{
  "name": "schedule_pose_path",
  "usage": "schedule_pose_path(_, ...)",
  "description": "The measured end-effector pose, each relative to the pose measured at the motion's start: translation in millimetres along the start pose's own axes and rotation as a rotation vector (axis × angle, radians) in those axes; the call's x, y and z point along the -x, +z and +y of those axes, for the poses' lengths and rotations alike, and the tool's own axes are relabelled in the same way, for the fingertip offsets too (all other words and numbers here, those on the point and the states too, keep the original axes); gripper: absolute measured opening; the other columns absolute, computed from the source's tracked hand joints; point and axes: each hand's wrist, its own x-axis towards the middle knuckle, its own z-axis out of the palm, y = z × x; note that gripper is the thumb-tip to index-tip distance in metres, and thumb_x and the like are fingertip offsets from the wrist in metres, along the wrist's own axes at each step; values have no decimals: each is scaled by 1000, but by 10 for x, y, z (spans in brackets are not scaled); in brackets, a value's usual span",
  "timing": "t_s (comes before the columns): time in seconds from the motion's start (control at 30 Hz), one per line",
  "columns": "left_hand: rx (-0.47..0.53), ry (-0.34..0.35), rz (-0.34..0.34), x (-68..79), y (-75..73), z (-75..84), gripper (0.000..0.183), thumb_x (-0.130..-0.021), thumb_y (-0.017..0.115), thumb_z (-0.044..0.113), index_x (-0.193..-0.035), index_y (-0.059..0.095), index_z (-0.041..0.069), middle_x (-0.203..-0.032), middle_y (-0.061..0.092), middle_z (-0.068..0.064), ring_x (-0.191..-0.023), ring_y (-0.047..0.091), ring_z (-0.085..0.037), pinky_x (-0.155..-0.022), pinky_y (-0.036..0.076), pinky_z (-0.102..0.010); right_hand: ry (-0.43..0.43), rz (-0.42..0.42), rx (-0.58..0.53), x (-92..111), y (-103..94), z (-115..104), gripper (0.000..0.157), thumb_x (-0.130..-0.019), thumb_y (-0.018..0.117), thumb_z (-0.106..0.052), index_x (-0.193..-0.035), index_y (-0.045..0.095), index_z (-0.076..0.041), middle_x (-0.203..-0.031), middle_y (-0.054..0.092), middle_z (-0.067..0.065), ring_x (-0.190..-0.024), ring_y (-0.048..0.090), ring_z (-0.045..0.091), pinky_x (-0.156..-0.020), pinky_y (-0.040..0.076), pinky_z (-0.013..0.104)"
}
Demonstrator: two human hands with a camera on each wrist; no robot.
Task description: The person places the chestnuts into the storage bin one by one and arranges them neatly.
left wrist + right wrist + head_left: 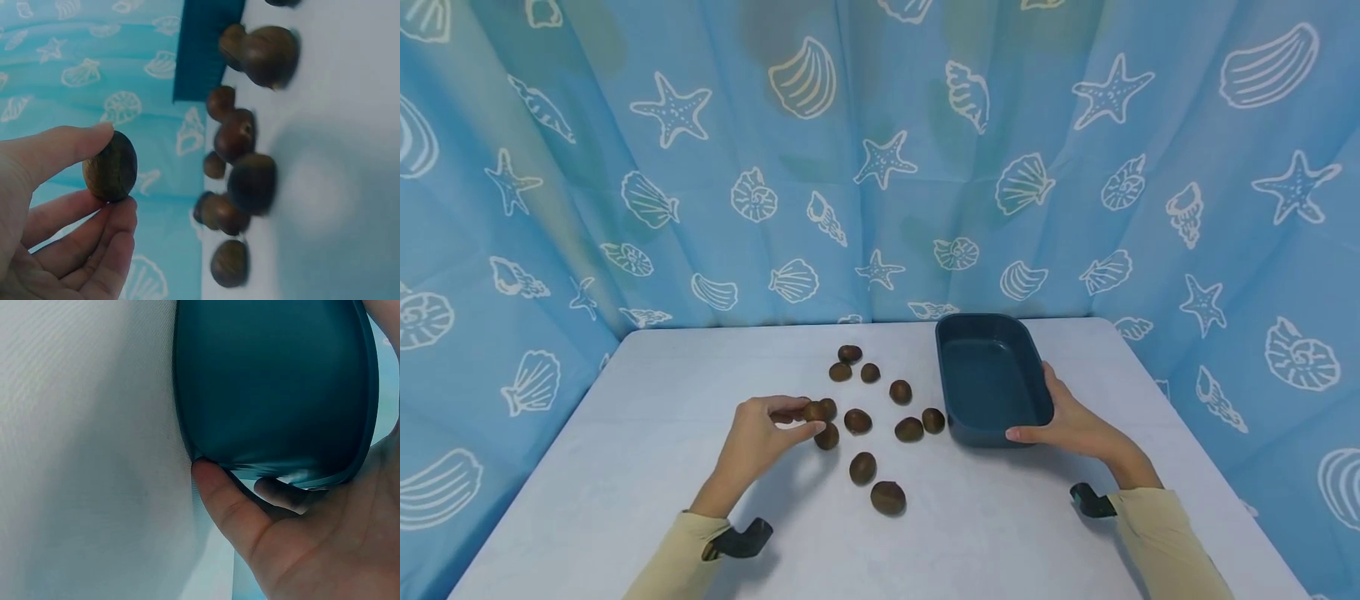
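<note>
My left hand (767, 437) pinches a brown, egg-shaped kiwi (111, 166) between thumb and fingertips, above the left part of a loose group. In the left wrist view the held kiwi is apart from the others. My right hand (1075, 421) grips the near right corner of a dark teal rectangular tub (987, 437), thumb on its near wall and fingers along its right side. Bare floor shows inside the tub. The right wrist view shows the thumb (228, 506) against the tub's wall; some fingers are partly hidden behind it.
Several more kiwis lie scattered on the white table (587, 467), among them a near one (888, 498), a far one (850, 354) and one beside the tub (933, 420). A blue curtain (700, 208) with shell prints surrounds the table's back and sides.
</note>
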Motion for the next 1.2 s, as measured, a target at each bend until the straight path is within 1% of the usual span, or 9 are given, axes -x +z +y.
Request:
schedule_pose_path(0.13, 44, 14, -2, -9, 15, 92, 36, -82, 88, 26, -113, 79, 11, -108, 80, -5, -100, 75, -23, -87, 61, -41, -4, 2, 3, -7, 7, 18, 137, -82, 80, -52, -162, -22, -7, -170, -6, 32, -151, 13, 59, -113, 25, 80)
schedule_pose_path(0.3, 112, 36, -11, -25, 45, 200, 39, -81, 88, 28, -114, 79, 10, -109, 80, -5, -98, 76, -22, -87, 62, -39, -1, -2, -4, -9, 20, 28, 137, -83, 80, -51, -161, -22, -6, -170, -7, 32, -152, 10, 60, -114, 23, 80)
schedule_pose_path(0.4, 133, 38, -15, -46, 71, 269, 40, -80, 89, 29, -114, 79, 11, -109, 80, -4, -96, 75, -19, -84, 62, -36, 0, -5, -7, -13, 25, 24, 137, -83, 80, -52, -161, -22, -6, -170, -7, 32, -152, 11, 60, -114, 24, 80)
schedule_pose_path(0.5, 149, 57, -12, -85, 104, 344, 39, -79, 90, 28, -113, 79, 11, -103, 80, -4, -90, 73, -17, -78, 60, -31, -4, -1, -5, -23, 22, 18, 136, -83, 80, -52, -162, -22, -7, -170, -7, 32, -151, 12, 60, -113, 25, 80)
schedule_pose_path(0.57, 158, 69, -10, -114, 132, 395, 39, -79, 90, 28, -112, 80, 11, -102, 79, -4, -89, 73, -17, -77, 60, -30, -7, 1, -3, -26, 18, 18, 136, -83, 80, -52, -162, -22, -7, -170, -6, 32, -151, 12, 60, -113, 24, 80)
schedule_pose_path(0.73, 172, 86, -16, -181, 208, 535, 41, -79, 90, 30, -113, 79, 11, -113, 78, -3, -100, 74, -22, -85, 62, -36, -12, 3, 5, -25, 7, 20, 135, -83, 79, -51, -162, -21, -7, -170, -6, 32, -151, 12, 60, -113, 23, 81)
schedule_pose_path(0.87, 188, 110, -25, -219, 266, 656, 40, -80, 89, 32, -114, 79, 14, -113, 78, -1, -107, 73, -25, -89, 61, -42, -18, 4, 3, -25, 5, 5, 135, -84, 79, -51, -162, -21, -6, -170, -5, 33, -151, 13, 60, -113, 24, 81)
schedule_pose_path(1.07, 223, 160, -59, -297, 402, 816, 38, -82, 88, 34, -114, 79, 17, -107, 78, 1, -105, 72, -20, -90, 60, -41, -18, 1, 1, -4, 4, -32, 136, -83, 80, -51, -162, -21, -5, -169, -6, 34, -151, 11, 61, -113, 24, 81)
schedule_pose_path(1.2, 236, 189, -94, -364, 522, 911, 39, -82, 87, 36, -115, 79, 18, -110, 78, 2, -107, 71, -23, -91, 59, -40, -28, 4, -5, 13, 3, -35, 136, -83, 80, -49, -162, -21, -4, -169, -6, 35, -152, 10, 62, -113, 24, 81)
